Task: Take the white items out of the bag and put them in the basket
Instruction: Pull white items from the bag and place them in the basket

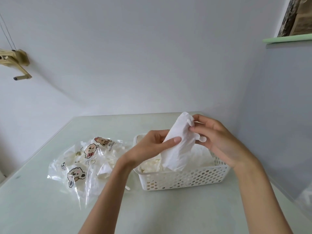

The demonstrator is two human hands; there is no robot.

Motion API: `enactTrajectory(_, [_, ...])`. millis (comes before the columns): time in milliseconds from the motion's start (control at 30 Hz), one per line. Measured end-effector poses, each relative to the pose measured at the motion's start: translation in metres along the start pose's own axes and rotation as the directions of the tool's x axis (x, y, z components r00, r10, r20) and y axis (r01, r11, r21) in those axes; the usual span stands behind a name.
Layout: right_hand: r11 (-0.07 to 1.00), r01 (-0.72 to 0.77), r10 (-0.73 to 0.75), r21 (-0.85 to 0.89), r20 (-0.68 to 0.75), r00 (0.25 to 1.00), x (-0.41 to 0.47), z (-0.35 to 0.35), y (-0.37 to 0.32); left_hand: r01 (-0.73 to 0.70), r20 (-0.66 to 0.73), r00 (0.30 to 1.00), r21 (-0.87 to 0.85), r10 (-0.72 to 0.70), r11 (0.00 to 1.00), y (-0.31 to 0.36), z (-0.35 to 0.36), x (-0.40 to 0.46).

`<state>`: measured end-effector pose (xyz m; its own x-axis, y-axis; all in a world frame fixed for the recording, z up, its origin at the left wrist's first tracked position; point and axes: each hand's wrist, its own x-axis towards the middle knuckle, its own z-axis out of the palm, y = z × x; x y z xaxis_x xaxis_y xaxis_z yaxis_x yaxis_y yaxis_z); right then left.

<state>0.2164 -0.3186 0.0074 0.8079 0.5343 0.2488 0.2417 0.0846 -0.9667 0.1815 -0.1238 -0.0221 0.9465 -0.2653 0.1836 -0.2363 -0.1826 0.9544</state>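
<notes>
From the head view, a white perforated basket (182, 180) stands on the pale table (168, 211), already holding several crumpled white items (201, 156). To its left lies a clear plastic bag (79, 159) printed with cartoon bears, with more white pieces inside. Above the basket, both hands hold one white item (179, 142), a soft, wrinkled, elongated bundle standing tilted. The left hand (152, 146) grips its middle, thumb pressed across the front; the right hand (217, 137) pinches its upper end with curled fingers.
</notes>
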Motion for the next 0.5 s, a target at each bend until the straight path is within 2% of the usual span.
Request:
enactTrajectory(67, [0.999,-0.011,0.013,0.052,-0.037,0.999,0.003,-0.001,0.003,0.014,-0.046,0.999,-0.028,-0.015,1.0,-0.003,0.002,0.002])
enactTrajectory(133, [0.999,-0.049,0.049,0.019,-0.023,0.999,0.004,0.001,0.004,0.004,-0.108,0.994,0.014,-0.003,1.0,-0.007,0.004,0.004])
enactTrajectory(200, [0.986,-0.048,0.033,-0.158,-0.095,0.995,0.007,0.005,0.01,0.009,-0.168,0.986,0.053,0.0,0.999,-0.01,0.005,0.005])
enactTrajectory(300, [0.927,-0.013,-0.1,-0.375,-0.281,0.954,0.012,0.014,0.019,-0.007,-0.181,0.983,0.099,0.024,0.995,-0.012,0.004,0.006])
enactTrajectory(400, [0.939,0.023,-0.127,-0.342,-0.284,0.95,0.016,0.019,0.021,0.003,-0.148,0.989,0.051,0.005,0.999,-0.008,0.002,0.003])
enactTrajectory(500, [0.959,0.046,-0.137,-0.28,-0.316,0.939,0.02,0.025,0.02,-0.004,-0.207,0.978,0.055,0.015,0.998,-0.006,-0.003,0.001])
